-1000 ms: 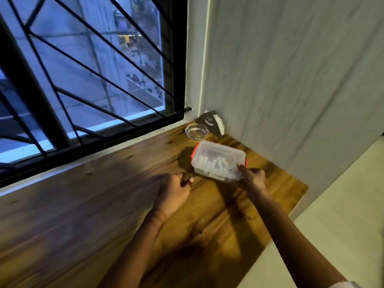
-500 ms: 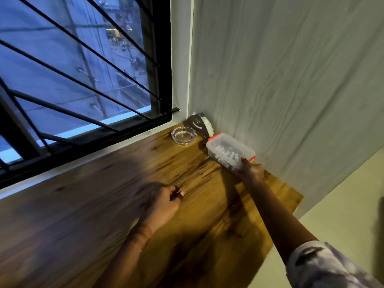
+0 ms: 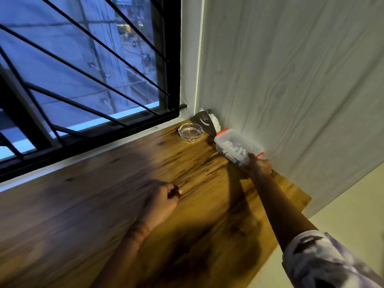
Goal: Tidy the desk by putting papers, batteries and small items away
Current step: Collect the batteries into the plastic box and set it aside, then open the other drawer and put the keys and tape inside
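Clear box (image 3: 236, 145) with red clips lies at the far right of the surface (image 3: 124, 183), just beside the wall (image 3: 291, 80) — our right grip (image 3: 259, 166) curls round its near end. Our left grip (image 3: 162, 202) rests curled on the wood — we cannot tell whether it pinches anything. 1 glass ashtray (image 3: 190, 132) stands near the box.

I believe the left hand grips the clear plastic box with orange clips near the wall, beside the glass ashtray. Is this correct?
Not quite. The head view shows the right hand gripping the clear plastic box with orange clips near the wall, beside the glass ashtray; the left hand is apart from it.
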A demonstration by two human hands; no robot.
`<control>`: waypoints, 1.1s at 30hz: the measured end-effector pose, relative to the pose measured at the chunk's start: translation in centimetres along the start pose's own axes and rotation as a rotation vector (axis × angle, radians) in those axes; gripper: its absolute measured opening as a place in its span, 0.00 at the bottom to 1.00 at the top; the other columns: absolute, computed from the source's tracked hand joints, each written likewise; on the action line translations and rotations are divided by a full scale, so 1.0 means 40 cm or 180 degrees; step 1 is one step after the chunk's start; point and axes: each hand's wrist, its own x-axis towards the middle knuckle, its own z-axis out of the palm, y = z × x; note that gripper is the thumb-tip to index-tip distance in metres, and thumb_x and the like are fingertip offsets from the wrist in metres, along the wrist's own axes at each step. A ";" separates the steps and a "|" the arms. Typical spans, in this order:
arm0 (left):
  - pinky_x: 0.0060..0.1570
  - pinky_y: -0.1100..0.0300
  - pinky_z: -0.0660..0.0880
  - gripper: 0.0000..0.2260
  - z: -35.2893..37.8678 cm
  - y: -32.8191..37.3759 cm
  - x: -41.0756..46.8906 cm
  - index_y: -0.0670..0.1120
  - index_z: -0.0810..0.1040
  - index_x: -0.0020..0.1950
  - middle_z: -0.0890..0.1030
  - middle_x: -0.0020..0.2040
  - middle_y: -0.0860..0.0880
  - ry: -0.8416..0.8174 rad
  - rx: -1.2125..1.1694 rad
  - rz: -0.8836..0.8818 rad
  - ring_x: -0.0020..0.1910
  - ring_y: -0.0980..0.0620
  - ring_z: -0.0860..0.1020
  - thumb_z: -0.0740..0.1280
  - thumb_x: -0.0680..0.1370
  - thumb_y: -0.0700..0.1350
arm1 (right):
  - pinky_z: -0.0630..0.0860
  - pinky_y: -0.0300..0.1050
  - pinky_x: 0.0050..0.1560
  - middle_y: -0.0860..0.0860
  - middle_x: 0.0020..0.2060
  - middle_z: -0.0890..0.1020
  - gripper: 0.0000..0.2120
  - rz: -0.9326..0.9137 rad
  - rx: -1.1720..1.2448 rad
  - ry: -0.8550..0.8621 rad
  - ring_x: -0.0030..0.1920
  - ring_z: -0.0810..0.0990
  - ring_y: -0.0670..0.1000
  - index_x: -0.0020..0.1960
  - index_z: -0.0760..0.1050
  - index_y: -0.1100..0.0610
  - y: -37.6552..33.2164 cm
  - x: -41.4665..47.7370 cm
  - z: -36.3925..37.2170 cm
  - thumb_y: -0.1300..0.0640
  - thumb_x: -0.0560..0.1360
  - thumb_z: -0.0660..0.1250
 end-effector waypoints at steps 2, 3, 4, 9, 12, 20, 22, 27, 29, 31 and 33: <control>0.47 0.66 0.68 0.14 -0.004 0.004 -0.022 0.44 0.76 0.62 0.81 0.56 0.46 0.0052 0.0017 0.0045 0.50 0.54 0.76 0.62 0.79 0.46 | 0.76 0.50 0.55 0.60 0.55 0.79 0.27 -0.0064 -0.0101 0.0029 0.57 0.78 0.62 0.60 0.71 0.66 -0.013 -0.024 -0.002 0.43 0.74 0.65; 0.47 0.66 0.68 0.14 -0.006 0.001 -0.037 0.44 0.76 0.62 0.80 0.56 0.46 0.0073 0.0019 0.0038 0.50 0.54 0.76 0.62 0.79 0.47 | 0.74 0.46 0.52 0.61 0.59 0.77 0.28 -0.0001 -0.0100 0.0092 0.60 0.76 0.61 0.63 0.70 0.66 -0.014 -0.041 0.003 0.44 0.75 0.63; 0.47 0.66 0.68 0.14 -0.008 -0.002 -0.051 0.44 0.76 0.61 0.80 0.56 0.47 0.0106 0.0017 0.0033 0.50 0.55 0.75 0.62 0.79 0.47 | 0.72 0.44 0.52 0.60 0.62 0.75 0.28 0.0013 -0.0043 0.0178 0.62 0.74 0.61 0.65 0.68 0.66 -0.018 -0.069 0.011 0.45 0.76 0.62; 0.40 0.66 0.71 0.13 -0.021 -0.041 -0.119 0.45 0.77 0.60 0.81 0.53 0.49 0.0282 0.0059 -0.0088 0.47 0.55 0.77 0.63 0.78 0.48 | 0.69 0.47 0.65 0.58 0.67 0.70 0.32 0.0087 0.0592 0.0180 0.65 0.71 0.59 0.72 0.57 0.63 0.002 -0.186 0.081 0.49 0.76 0.64; 0.43 0.65 0.73 0.12 -0.037 -0.057 -0.164 0.45 0.77 0.58 0.80 0.51 0.49 0.0396 0.0024 -0.0150 0.49 0.53 0.78 0.63 0.78 0.48 | 0.68 0.46 0.62 0.59 0.67 0.70 0.28 -0.0009 0.0692 -0.0061 0.65 0.70 0.59 0.71 0.57 0.63 0.039 -0.269 0.121 0.56 0.77 0.64; 0.56 0.62 0.72 0.12 -0.105 -0.113 -0.335 0.44 0.78 0.58 0.82 0.55 0.47 0.0727 0.0046 -0.0238 0.55 0.51 0.78 0.63 0.78 0.47 | 0.66 0.38 0.47 0.53 0.43 0.73 0.12 -0.0601 0.0596 -0.0894 0.48 0.72 0.52 0.57 0.66 0.64 0.112 -0.558 0.201 0.62 0.76 0.64; 0.58 0.61 0.72 0.12 -0.127 -0.136 -0.386 0.44 0.78 0.59 0.81 0.56 0.47 0.0776 0.0056 -0.0276 0.56 0.50 0.78 0.63 0.78 0.47 | 0.68 0.40 0.44 0.48 0.38 0.71 0.09 -0.0745 0.0591 -0.1049 0.45 0.72 0.51 0.52 0.64 0.60 0.130 -0.630 0.214 0.63 0.76 0.64; 0.49 0.64 0.70 0.12 -0.179 -0.237 -0.561 0.46 0.77 0.60 0.80 0.54 0.50 0.0861 -0.0196 -0.0394 0.52 0.54 0.77 0.62 0.78 0.48 | 0.70 0.29 0.38 0.46 0.36 0.71 0.08 -0.1026 0.0595 -0.1363 0.38 0.72 0.45 0.50 0.65 0.58 0.195 -0.850 0.216 0.64 0.76 0.64; 0.44 0.65 0.72 0.12 -0.199 -0.299 -0.645 0.47 0.77 0.60 0.80 0.52 0.50 0.0945 -0.0193 -0.0476 0.48 0.54 0.77 0.62 0.78 0.49 | 0.70 0.28 0.37 0.46 0.37 0.72 0.07 -0.0962 0.0650 -0.1503 0.38 0.72 0.43 0.50 0.66 0.57 0.233 -0.950 0.216 0.63 0.76 0.64; 0.36 0.69 0.69 0.11 -0.221 -0.355 -0.737 0.48 0.77 0.58 0.80 0.47 0.51 0.1092 -0.0130 -0.0525 0.43 0.55 0.77 0.62 0.78 0.49 | 0.70 0.29 0.38 0.46 0.37 0.72 0.07 -0.0929 0.0746 -0.1608 0.39 0.72 0.45 0.45 0.66 0.55 0.275 -1.052 0.219 0.63 0.76 0.64; 0.36 0.64 0.67 0.09 -0.238 -0.399 -0.830 0.48 0.78 0.55 0.80 0.44 0.50 0.1199 -0.0308 -0.0495 0.41 0.53 0.77 0.62 0.78 0.47 | 0.70 0.29 0.39 0.47 0.36 0.72 0.10 -0.0879 0.0810 -0.1683 0.39 0.72 0.45 0.41 0.66 0.52 0.316 -1.149 0.216 0.64 0.75 0.64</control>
